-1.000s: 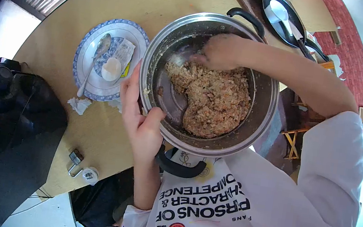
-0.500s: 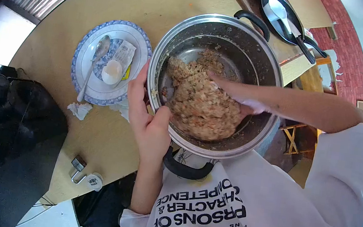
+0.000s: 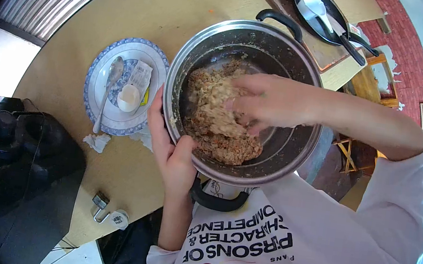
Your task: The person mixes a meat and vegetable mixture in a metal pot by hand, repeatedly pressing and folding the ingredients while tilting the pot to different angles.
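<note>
My left hand is closed on the near left rim of a deep steel pot, thumb inside and fingers along the outer wall. The pot is tilted towards me, its black handles at top and bottom. Inside lies a crumbly, ground-meat-like mixture with orange and green flecks. Over its upper right side is my right hand, fingers spread and bent, with the tips touching the mixture. Part of the mixture near those fingertips is blurred by motion.
Left of the pot, a blue-rimmed plate holds a spoon, an eggshell and a wrapper. A frying pan with a white scoop lies at upper right. A padlock and black equipment are at left.
My right hand has risen from deep in the mixture, showing its back and fingers. The mixture has shifted and spread leftwards. My left hand keeps its hold on the rim.
</note>
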A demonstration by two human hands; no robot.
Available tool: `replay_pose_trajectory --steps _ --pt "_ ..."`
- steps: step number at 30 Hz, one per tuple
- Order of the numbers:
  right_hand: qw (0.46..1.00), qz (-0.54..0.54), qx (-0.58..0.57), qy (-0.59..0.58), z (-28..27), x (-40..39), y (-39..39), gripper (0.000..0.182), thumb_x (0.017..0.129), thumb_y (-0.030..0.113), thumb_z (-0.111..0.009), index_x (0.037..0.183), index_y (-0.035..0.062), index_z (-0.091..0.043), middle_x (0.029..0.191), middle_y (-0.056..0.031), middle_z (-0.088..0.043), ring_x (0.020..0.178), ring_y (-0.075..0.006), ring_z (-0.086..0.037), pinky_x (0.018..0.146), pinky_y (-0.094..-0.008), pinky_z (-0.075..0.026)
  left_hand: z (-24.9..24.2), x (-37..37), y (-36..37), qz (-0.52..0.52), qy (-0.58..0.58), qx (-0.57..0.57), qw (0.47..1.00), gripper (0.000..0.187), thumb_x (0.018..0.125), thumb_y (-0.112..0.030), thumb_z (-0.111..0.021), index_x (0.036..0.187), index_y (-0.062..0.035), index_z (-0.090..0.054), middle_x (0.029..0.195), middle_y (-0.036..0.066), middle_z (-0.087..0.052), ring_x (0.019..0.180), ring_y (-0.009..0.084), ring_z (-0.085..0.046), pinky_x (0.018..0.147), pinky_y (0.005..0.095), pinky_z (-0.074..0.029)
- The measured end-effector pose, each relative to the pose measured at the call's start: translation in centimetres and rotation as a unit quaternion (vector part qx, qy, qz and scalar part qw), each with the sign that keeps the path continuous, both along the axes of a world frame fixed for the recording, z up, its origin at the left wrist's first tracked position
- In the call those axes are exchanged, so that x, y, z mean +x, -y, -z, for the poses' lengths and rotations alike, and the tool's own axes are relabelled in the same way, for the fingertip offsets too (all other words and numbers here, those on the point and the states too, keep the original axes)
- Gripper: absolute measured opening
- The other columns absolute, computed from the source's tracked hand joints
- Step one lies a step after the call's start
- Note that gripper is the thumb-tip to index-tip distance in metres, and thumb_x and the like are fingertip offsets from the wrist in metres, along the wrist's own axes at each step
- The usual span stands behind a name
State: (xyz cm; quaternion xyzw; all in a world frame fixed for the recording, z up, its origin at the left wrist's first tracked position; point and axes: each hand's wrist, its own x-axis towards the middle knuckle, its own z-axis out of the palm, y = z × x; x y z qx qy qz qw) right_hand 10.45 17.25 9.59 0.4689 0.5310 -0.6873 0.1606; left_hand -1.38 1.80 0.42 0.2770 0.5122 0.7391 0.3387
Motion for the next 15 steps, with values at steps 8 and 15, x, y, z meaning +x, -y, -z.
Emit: replay_pose_trajectory --steps 8,15 --pt "0.749 -0.417 0.502 -0.113 6.5 -3.3 -1.9 0.035 0.086 0.017 -0.063 0.112 -0.0038 -0.056 0.087 -0.0226 -0.066 0.085 -0.0348 -0.067 0.077 -0.0418 -0.053 -0.2 0.0 0.1 -0.003 -0.001 -0.007 1.000 0.083 0.058 0.004 -0.042 0.140 0.0048 -0.034 0.138 0.014 -0.039 0.130 0.0227 -0.037 0.112 0.0338 -0.025" --pt "0.844 -0.450 0.284 -0.065 -4.7 -3.6 -5.1 0.021 0.081 0.021 -0.063 0.085 0.0005 -0.067 0.061 -0.0101 -0.063 0.061 -0.0190 -0.064 0.059 -0.0327 -0.049 0.3 -0.2 -0.1 -0.026 -0.053 -0.008 0.998 0.078 0.059 0.003 -0.045 0.137 0.0057 -0.039 0.134 0.015 -0.043 0.129 0.0250 -0.039 0.111 0.0345 -0.024"
